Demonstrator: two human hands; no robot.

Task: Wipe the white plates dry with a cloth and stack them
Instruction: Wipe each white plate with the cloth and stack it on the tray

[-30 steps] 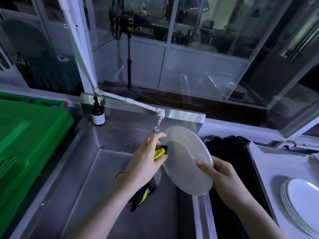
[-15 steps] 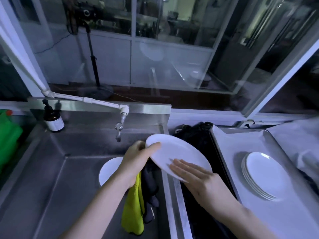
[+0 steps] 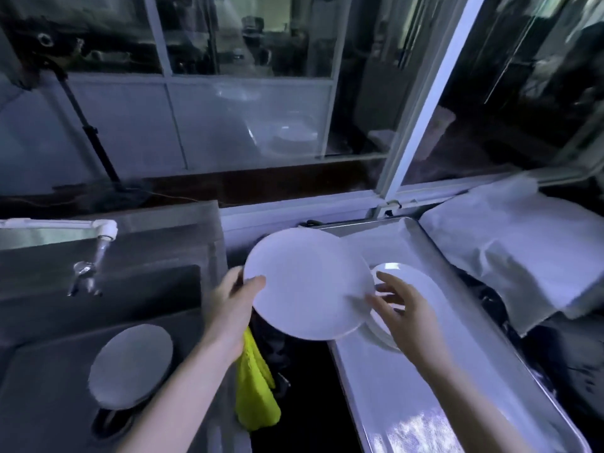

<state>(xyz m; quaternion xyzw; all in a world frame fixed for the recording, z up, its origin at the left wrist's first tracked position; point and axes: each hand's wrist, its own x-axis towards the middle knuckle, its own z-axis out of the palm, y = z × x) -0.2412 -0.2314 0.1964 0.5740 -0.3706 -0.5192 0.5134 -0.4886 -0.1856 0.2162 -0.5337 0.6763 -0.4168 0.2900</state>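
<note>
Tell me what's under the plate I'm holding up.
Under the held plate, the stack of plates on the tray shows partly; its left part and the plate count are hidden.

One head-worn wide-angle view — close, looking forward and down over sink and tray.

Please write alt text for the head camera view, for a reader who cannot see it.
Two hands, left hand and right hand, hold a white plate over a stack on a tray. A yellow cloth hangs below the left hand; another plate lies in the sink.
</note>
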